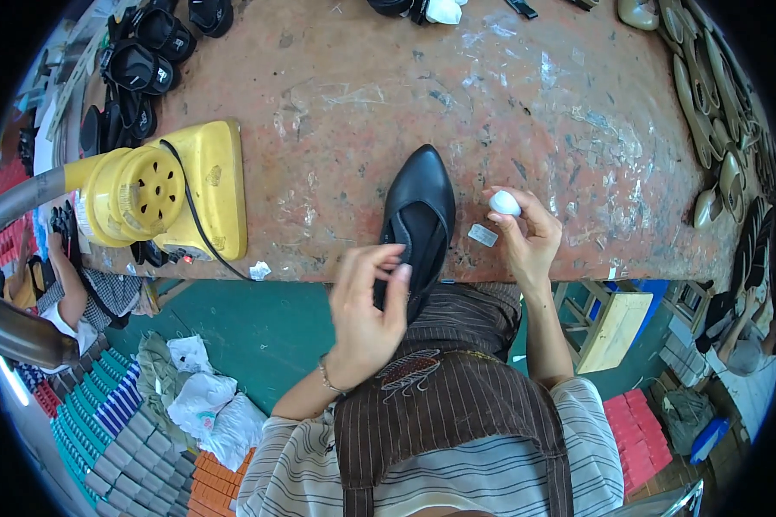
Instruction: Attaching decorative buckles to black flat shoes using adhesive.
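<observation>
A black pointed-toe shoe (421, 194) lies at the table's near edge, its toe pointing away from me. My left hand (366, 297) is over the shoe's left side near the heel, its fingers bent and the thumb apart from the index finger; I see nothing between them. To the right, my right hand (530, 237) pinches a small white rounded wad (504, 203) between thumb and fingers, just above the tabletop. A small pale translucent label-like piece (483, 234) rests on the table between the shoe and that hand.
A yellow machine (207, 185) with a hose and black cable stands at the left of the scuffed table (336, 112). Black sandals (142, 65) line the far left, beige shoes (698, 95) the right edge. A wooden stool (614, 332) is below right. Other people work at both sides.
</observation>
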Action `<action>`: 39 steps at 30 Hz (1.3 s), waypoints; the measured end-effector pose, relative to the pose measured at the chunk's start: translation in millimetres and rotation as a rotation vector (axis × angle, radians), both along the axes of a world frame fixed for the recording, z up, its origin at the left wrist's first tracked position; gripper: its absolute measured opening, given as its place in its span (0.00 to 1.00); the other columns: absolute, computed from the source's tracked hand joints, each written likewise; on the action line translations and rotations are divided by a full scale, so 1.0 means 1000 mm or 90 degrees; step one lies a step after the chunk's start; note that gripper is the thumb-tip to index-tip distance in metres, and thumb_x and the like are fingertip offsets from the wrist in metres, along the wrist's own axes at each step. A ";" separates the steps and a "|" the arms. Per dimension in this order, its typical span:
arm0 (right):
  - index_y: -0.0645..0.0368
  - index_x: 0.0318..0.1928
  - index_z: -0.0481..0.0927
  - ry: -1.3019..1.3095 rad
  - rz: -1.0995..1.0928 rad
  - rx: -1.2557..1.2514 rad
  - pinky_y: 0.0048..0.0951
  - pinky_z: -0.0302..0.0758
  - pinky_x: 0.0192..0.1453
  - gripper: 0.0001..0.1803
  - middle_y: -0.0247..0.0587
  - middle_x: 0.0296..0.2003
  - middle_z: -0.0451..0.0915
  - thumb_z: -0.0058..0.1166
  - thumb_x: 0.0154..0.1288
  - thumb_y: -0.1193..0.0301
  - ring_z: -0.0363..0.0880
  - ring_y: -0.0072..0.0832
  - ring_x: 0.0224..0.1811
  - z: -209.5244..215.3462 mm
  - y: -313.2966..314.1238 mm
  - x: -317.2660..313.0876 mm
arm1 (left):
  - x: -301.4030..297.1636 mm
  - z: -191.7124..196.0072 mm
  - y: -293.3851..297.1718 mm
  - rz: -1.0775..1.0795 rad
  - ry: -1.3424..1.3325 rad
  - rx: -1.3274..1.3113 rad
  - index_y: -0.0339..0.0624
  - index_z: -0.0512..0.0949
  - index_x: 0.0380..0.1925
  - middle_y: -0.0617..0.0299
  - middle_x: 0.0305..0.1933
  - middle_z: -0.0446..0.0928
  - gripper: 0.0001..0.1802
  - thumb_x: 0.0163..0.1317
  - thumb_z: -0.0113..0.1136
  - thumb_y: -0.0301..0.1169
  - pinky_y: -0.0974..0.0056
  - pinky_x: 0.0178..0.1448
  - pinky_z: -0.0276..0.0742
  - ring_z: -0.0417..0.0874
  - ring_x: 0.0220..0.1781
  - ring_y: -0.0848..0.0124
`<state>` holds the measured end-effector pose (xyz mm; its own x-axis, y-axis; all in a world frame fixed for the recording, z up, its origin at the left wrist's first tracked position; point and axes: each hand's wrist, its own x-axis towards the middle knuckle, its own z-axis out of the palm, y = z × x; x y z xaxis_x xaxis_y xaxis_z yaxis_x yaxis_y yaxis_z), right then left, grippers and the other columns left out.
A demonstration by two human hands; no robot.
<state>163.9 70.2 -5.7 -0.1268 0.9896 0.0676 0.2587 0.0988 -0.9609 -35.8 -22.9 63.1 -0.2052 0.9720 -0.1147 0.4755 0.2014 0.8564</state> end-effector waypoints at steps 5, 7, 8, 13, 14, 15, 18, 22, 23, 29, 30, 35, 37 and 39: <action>0.65 0.41 0.82 -0.063 0.040 0.039 0.26 0.74 0.38 0.14 0.42 0.32 0.82 0.64 0.51 0.79 0.78 0.28 0.33 0.006 -0.002 -0.009 | 0.040 -0.039 0.022 0.313 -0.702 -0.109 0.31 0.66 0.54 0.57 0.50 0.70 0.18 0.64 0.50 0.19 0.65 0.61 0.69 0.72 0.54 0.70; 0.65 0.42 0.82 -0.092 0.063 0.046 0.27 0.74 0.38 0.15 0.42 0.33 0.82 0.64 0.51 0.79 0.79 0.30 0.33 0.012 0.001 -0.011 | 0.040 -0.066 0.030 0.315 -1.099 0.043 0.35 0.69 0.47 0.60 0.45 0.70 0.12 0.63 0.50 0.18 0.66 0.61 0.66 0.72 0.51 0.71; 0.65 0.42 0.82 -0.095 0.066 0.041 0.27 0.74 0.38 0.15 0.42 0.33 0.82 0.64 0.51 0.79 0.79 0.30 0.33 0.013 0.001 -0.013 | 0.041 -0.073 0.033 0.321 -1.100 0.040 0.35 0.69 0.47 0.60 0.45 0.70 0.12 0.63 0.50 0.18 0.66 0.61 0.66 0.72 0.51 0.71; 0.64 0.42 0.82 -0.142 0.136 0.104 0.28 0.75 0.36 0.15 0.43 0.34 0.82 0.64 0.50 0.79 0.79 0.33 0.32 0.010 0.013 -0.015 | 0.041 -0.072 0.048 0.330 -1.098 0.010 0.35 0.69 0.45 0.62 0.46 0.71 0.13 0.59 0.50 0.15 0.69 0.56 0.67 0.72 0.51 0.73; 0.64 0.42 0.82 -0.144 0.137 0.098 0.28 0.75 0.36 0.15 0.43 0.34 0.82 0.64 0.50 0.79 0.79 0.33 0.32 0.010 0.014 -0.015 | 0.042 -0.071 0.049 0.334 -1.089 -0.005 0.34 0.69 0.46 0.61 0.48 0.72 0.15 0.59 0.50 0.14 0.69 0.56 0.67 0.72 0.53 0.74; 0.63 0.42 0.82 -0.158 0.150 0.113 0.28 0.75 0.34 0.16 0.43 0.34 0.83 0.64 0.50 0.79 0.79 0.33 0.31 0.009 0.015 -0.016 | 0.041 -0.075 0.047 0.340 -1.087 -0.006 0.34 0.69 0.46 0.61 0.48 0.72 0.15 0.59 0.50 0.14 0.69 0.56 0.67 0.72 0.53 0.74; 0.62 0.42 0.81 -0.186 0.174 0.125 0.28 0.74 0.31 0.16 0.42 0.33 0.83 0.65 0.49 0.78 0.78 0.32 0.29 0.010 0.017 -0.020 | 0.044 -0.086 0.040 0.298 -1.100 0.038 0.34 0.69 0.49 0.59 0.51 0.73 0.16 0.61 0.49 0.14 0.69 0.55 0.68 0.73 0.55 0.74; 0.61 0.42 0.81 -0.212 0.188 0.144 0.29 0.73 0.29 0.18 0.41 0.31 0.82 0.66 0.48 0.77 0.77 0.32 0.27 0.012 0.021 -0.022 | 0.048 -0.076 0.043 0.323 -1.053 0.041 0.35 0.70 0.46 0.62 0.48 0.74 0.11 0.63 0.49 0.17 0.67 0.58 0.68 0.74 0.53 0.74; 0.61 0.42 0.81 -0.214 0.188 0.141 0.29 0.73 0.29 0.18 0.41 0.31 0.82 0.66 0.48 0.77 0.77 0.32 0.27 0.012 0.021 -0.022 | 0.048 -0.073 0.046 0.350 -1.010 0.001 0.36 0.72 0.44 0.64 0.46 0.75 0.09 0.64 0.50 0.18 0.65 0.61 0.67 0.74 0.52 0.75; 0.61 0.42 0.80 -0.259 0.225 0.144 0.31 0.71 0.29 0.17 0.40 0.26 0.76 0.65 0.49 0.76 0.74 0.34 0.26 0.016 0.025 -0.024 | 0.050 -0.083 0.040 0.313 -0.993 0.043 0.35 0.71 0.47 0.63 0.47 0.75 0.11 0.65 0.48 0.17 0.65 0.61 0.67 0.74 0.53 0.76; 0.61 0.42 0.80 -0.269 0.235 0.147 0.32 0.71 0.29 0.16 0.40 0.25 0.74 0.65 0.50 0.75 0.73 0.35 0.26 0.017 0.026 -0.024 | 0.050 -0.083 0.040 0.314 -0.993 0.042 0.35 0.71 0.47 0.63 0.47 0.75 0.11 0.65 0.48 0.17 0.65 0.61 0.67 0.74 0.53 0.76; 0.61 0.42 0.80 -0.279 0.244 0.162 0.33 0.71 0.29 0.15 0.40 0.24 0.73 0.64 0.51 0.75 0.72 0.35 0.26 0.019 0.029 -0.026 | 0.050 -0.073 0.046 0.354 -0.972 0.001 0.33 0.69 0.50 0.62 0.50 0.74 0.13 0.65 0.47 0.17 0.65 0.62 0.66 0.73 0.54 0.75; 0.61 0.41 0.79 -0.299 0.254 0.156 0.33 0.71 0.30 0.15 0.40 0.25 0.73 0.64 0.51 0.75 0.72 0.36 0.26 0.021 0.030 -0.027 | 0.050 -0.083 0.039 0.327 -0.988 0.025 0.33 0.69 0.52 0.62 0.51 0.74 0.15 0.65 0.47 0.17 0.66 0.62 0.66 0.73 0.55 0.75; 0.62 0.41 0.79 -0.300 0.253 0.158 0.33 0.71 0.30 0.15 0.40 0.25 0.73 0.63 0.51 0.75 0.72 0.36 0.27 0.021 0.031 -0.028 | 0.050 -0.084 0.038 0.298 -1.004 0.048 0.33 0.68 0.53 0.61 0.52 0.74 0.16 0.65 0.47 0.16 0.66 0.62 0.66 0.73 0.56 0.75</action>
